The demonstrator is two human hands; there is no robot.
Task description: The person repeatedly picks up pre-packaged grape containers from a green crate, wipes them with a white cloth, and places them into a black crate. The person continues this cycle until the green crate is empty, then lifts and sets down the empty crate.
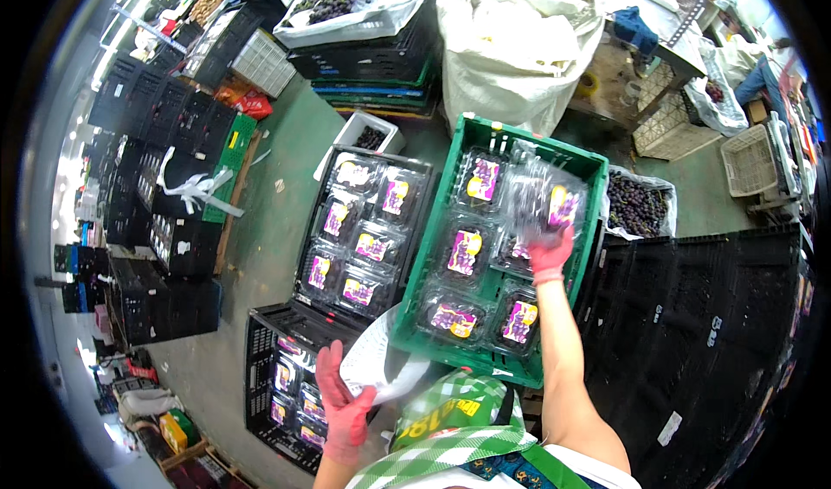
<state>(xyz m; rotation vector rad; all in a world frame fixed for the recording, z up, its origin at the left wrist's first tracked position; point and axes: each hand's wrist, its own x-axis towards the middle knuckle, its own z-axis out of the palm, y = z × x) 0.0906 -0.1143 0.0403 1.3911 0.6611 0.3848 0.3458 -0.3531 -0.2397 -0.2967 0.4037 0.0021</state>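
Note:
My right hand (550,256), in a pink-red glove, grips a clear plastic punnet of dark grapes (545,200) with a purple and yellow label. It holds this punnet over the right side of a green plastic crate (404,307). Several labelled punnets lie inside the crate, such as a grape punnet (464,252) on its left side; another sits partly hidden under the held one. My left hand (344,404), gloved alike, has thumb and fingers apart. Beside it curls a white paper sheet (376,359), apparently bearing print; whether they touch is unclear.
Left of the green crate, a black crate (415,226) holds several punnets; a lower black crate (256,372) holds more. Dark crates (688,307) stand stacked at right. Loose grapes (636,203) fill a lined bin. A big white woven sack (513,60) stands ahead.

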